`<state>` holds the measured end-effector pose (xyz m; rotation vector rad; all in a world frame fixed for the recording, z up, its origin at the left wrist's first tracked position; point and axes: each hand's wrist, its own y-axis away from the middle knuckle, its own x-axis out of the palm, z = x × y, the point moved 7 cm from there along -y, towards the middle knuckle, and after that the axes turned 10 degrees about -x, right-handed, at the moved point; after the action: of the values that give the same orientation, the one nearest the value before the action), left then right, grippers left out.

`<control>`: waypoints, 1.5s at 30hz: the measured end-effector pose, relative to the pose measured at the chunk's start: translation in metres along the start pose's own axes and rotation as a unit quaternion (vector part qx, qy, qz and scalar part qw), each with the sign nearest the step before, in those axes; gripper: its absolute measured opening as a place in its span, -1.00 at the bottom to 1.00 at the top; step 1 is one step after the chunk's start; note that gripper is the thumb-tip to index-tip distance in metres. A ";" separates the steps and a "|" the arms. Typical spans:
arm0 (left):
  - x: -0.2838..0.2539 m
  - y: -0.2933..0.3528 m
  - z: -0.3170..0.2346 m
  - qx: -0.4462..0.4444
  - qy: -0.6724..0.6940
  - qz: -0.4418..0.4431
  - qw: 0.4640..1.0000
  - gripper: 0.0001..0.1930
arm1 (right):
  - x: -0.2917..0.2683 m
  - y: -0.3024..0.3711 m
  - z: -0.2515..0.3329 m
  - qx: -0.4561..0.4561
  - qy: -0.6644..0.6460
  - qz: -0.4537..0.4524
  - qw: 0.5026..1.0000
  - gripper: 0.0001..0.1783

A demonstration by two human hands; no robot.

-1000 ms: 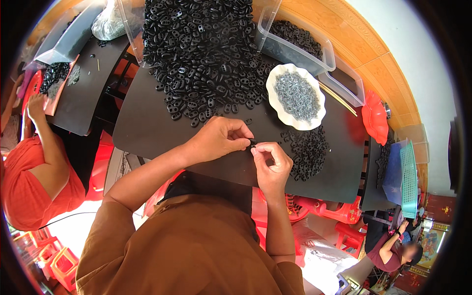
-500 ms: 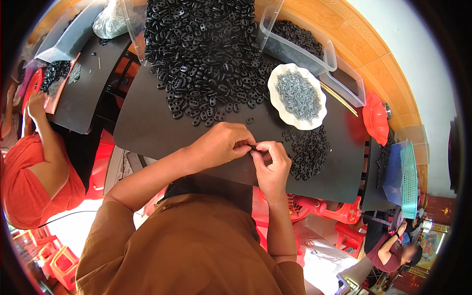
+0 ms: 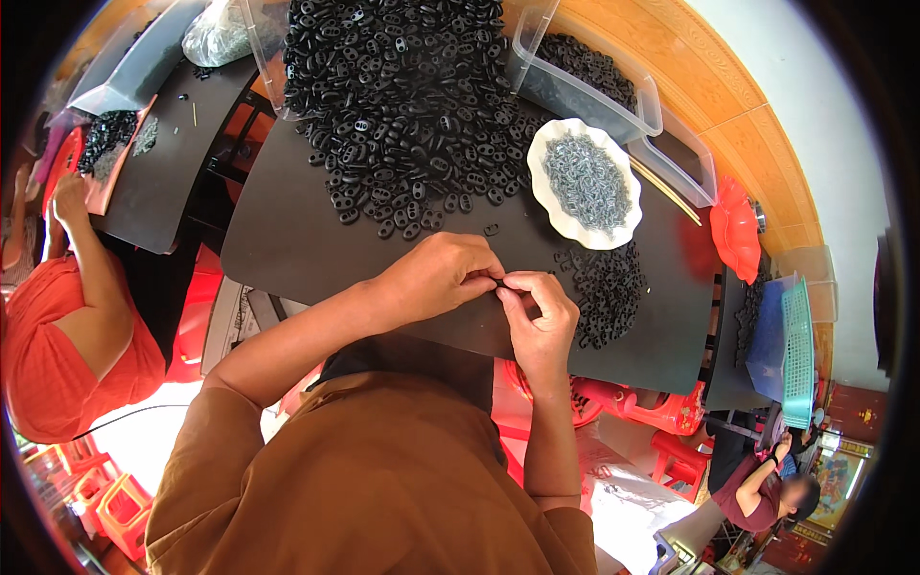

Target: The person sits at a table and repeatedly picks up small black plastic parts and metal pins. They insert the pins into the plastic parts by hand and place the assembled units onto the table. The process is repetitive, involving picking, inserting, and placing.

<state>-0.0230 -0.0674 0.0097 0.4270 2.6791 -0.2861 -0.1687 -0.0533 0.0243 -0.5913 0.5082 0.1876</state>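
The white plate with wavy edge (image 3: 540,196) carries many small clear pieces (image 3: 586,182). To the left of this plate and nearer to the person, the left hand (image 3: 443,276) and the right hand (image 3: 544,318) meet; both are closed, pinching one small dark part (image 3: 499,284), whose shape the fingertips mostly hide. A big heap of black oval pieces (image 3: 402,110) lies left of the plate, a pile of smaller black parts (image 3: 610,299) just on its near side, and thin sticks (image 3: 669,194) on its right.
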 end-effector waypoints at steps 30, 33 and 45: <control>0.002 0.000 0.004 -0.005 -0.009 -0.013 1.000 -0.90 | -0.001 0.003 -0.001 -0.045 0.018 -0.003 0.999 -0.84; 0.003 0.000 0.004 0.014 -0.011 -0.018 1.000 -0.91 | 0.000 0.004 0.000 -0.049 0.021 -0.002 0.999 -0.83; -0.001 -0.002 0.001 0.014 0.007 -0.008 1.000 -0.88 | -0.001 0.001 -0.008 0.016 -0.018 0.027 0.999 -0.86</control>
<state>-0.0222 -0.0703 0.0095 0.4192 2.6956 -0.3277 -0.1736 -0.0575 0.0188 -0.5428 0.4921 0.2407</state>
